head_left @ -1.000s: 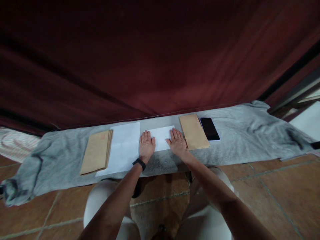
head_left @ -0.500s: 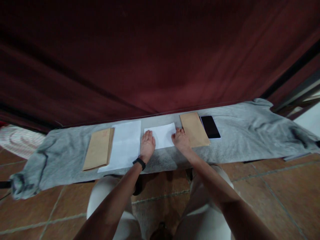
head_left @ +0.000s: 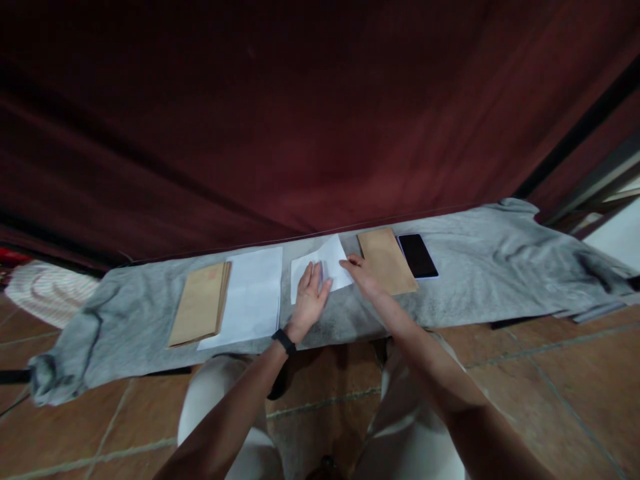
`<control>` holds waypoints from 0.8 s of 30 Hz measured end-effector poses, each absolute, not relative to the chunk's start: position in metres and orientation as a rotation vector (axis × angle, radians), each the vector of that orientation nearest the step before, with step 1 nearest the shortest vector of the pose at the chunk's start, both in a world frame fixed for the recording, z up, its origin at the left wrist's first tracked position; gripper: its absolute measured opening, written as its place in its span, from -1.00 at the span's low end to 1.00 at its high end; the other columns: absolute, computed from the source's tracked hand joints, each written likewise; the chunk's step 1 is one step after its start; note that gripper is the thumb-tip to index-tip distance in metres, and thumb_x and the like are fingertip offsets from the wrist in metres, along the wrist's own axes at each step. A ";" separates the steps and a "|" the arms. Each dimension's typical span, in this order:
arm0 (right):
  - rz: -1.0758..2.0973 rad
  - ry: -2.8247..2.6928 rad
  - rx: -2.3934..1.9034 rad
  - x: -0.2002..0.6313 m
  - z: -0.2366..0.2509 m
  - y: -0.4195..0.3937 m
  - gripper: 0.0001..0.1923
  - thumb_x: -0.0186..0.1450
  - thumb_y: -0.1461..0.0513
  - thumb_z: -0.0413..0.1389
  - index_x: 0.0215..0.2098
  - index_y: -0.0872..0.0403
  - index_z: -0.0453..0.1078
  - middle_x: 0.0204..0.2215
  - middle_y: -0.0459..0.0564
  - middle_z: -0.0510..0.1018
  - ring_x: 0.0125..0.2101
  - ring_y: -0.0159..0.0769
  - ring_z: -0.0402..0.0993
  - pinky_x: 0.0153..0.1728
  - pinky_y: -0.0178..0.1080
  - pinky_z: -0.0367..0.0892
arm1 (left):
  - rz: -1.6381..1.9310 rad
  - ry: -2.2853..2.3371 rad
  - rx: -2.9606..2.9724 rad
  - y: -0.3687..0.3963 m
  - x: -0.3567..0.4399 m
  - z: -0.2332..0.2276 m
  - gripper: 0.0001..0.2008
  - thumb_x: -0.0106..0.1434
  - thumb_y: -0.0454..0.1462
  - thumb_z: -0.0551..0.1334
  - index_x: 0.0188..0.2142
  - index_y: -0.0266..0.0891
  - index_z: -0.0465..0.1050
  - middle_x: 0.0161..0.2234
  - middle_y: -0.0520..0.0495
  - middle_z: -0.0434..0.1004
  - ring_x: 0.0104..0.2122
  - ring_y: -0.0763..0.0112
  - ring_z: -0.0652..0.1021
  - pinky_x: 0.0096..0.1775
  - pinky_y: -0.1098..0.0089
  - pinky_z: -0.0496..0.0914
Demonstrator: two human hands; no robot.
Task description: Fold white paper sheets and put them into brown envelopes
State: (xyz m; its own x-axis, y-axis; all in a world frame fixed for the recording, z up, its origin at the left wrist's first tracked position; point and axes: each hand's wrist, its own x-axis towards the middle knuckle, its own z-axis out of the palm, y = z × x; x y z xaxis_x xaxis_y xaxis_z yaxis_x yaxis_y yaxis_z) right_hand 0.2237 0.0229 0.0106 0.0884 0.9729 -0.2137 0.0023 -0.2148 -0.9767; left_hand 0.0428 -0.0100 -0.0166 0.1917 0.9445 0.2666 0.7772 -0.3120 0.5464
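Folded white sheet [head_left: 325,265] lies on the grey cloth [head_left: 475,280] near the middle of the narrow bench, between the stack of white paper [head_left: 253,297] on its left and a brown envelope [head_left: 386,261] on its right. Left hand [head_left: 310,300], black band [head_left: 284,341] at the wrist, rests palm down on the sheet's near left part, fingers straight and spread, gripping nothing. Right hand [head_left: 364,277] touches the sheet's right edge, which is raised off the cloth; fingers are partly curled at that edge, but whether they pinch the paper cannot be told. A black phone [head_left: 418,255] lies just beside the envelope, on its far side from the sheet. A pile of brown envelopes [head_left: 200,303] sits left of the white stack, touching it. Dark red curtain [head_left: 300,113] hangs behind the bench.
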 end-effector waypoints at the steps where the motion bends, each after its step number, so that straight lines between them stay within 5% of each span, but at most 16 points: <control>1: 1.321 -0.980 -1.351 0.223 0.010 0.023 -0.86 0.24 0.14 0.12 -0.33 0.04 0.43 -0.44 -0.13 0.57 -0.34 -0.28 0.52 -0.30 -0.32 0.40 | 0.830 1.593 2.180 -0.012 0.052 -0.012 -0.29 0.42 -0.07 0.14 0.45 -0.27 0.01 0.46 -0.31 0.02 0.44 0.07 0.12 0.38 0.03 0.13; 6: 1.395 -0.848 -1.133 0.223 0.011 0.019 -0.69 0.22 0.06 0.16 -0.17 0.08 0.47 -0.31 0.01 0.65 -0.23 -0.14 0.59 -0.18 -0.19 0.48 | 0.784 1.546 2.239 -0.016 0.084 0.007 -0.07 0.26 -0.17 0.32 0.48 -0.29 -0.12 0.46 -0.34 0.01 0.43 -0.05 0.12 0.37 0.01 0.18; 10: 1.493 -0.951 -1.066 0.228 0.020 0.017 -0.57 0.33 0.00 0.05 -0.04 0.11 0.49 -0.22 0.09 0.67 -0.16 -0.13 0.61 -0.16 -0.20 0.49 | 0.804 1.670 2.141 -0.016 0.088 0.019 -0.27 0.38 -0.28 0.15 0.47 -0.25 -0.05 0.39 -0.27 0.22 0.32 0.01 0.36 0.27 0.09 0.33; 14: 1.593 -1.024 -0.945 0.232 0.025 0.015 -0.51 0.44 0.03 -0.16 0.08 0.09 0.44 0.00 0.11 0.63 -0.04 -0.22 0.59 -0.06 -0.22 0.50 | 1.015 1.646 1.783 -0.010 0.079 0.037 -0.49 0.49 -0.18 0.01 0.37 -0.27 0.22 0.21 -0.23 0.50 0.19 0.09 0.52 0.21 0.17 0.39; 17: 1.473 -0.990 -1.087 0.231 0.019 0.015 -0.59 0.41 0.10 -0.04 0.11 0.09 0.42 0.09 0.09 0.58 0.03 -0.25 0.55 0.01 -0.23 0.47 | 1.300 1.536 1.509 -0.003 0.071 0.052 -0.52 0.51 -0.07 0.00 0.22 -0.30 0.40 0.18 -0.22 0.53 0.23 0.15 0.48 0.26 0.23 0.34; 24: 1.606 -0.974 -1.213 0.214 -0.004 0.015 -0.53 0.43 0.02 -0.06 0.00 0.19 0.49 -0.23 0.12 0.68 -0.22 -0.17 0.62 -0.16 -0.15 0.54 | 1.463 1.291 1.029 0.002 0.063 0.049 -0.48 0.54 -0.03 -0.08 0.26 -0.32 0.29 0.07 -0.26 0.60 0.13 0.19 0.57 0.11 0.19 0.49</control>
